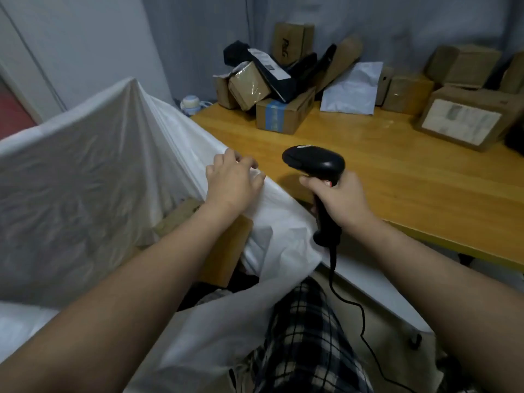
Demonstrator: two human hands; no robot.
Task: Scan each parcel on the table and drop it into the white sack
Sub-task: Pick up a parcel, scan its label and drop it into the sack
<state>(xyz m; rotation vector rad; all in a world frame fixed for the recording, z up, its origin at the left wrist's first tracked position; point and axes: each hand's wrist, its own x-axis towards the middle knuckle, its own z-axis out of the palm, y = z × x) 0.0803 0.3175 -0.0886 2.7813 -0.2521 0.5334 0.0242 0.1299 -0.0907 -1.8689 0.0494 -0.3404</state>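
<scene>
Parcels are what I must reach next, and I place all of them from the scanner. My right hand is wrapped tight round its handle, the head aimed away from me across the table. Its cable hangs down past my knee. Left of the scanner, just beside it, my left hand lies on the rim of the white sack, fingers curled over a fold of cloth. Below it a brown parcel shows inside the sack's mouth. Straight beyond the scanner's head, across a stretch of bare wood, sits the blue-taped box, the front of a loose pile. Its long axis runs away from me and slants right. Beyond the scanner and a little right a white mailer leans on the boxes behind it, and far to the right is a labelled box. Both hands are about as far from the blue-taped box, but my right is taken up, so I judge the left should let go and fetch it. That path is open wood with nothing to knock. The box carries dark bags and a smaller carton leaning on it, so pulling it may tip them. Back at the scanner, the sack's rim lies right at the table's left edge, so the drop would be short.
</scene>
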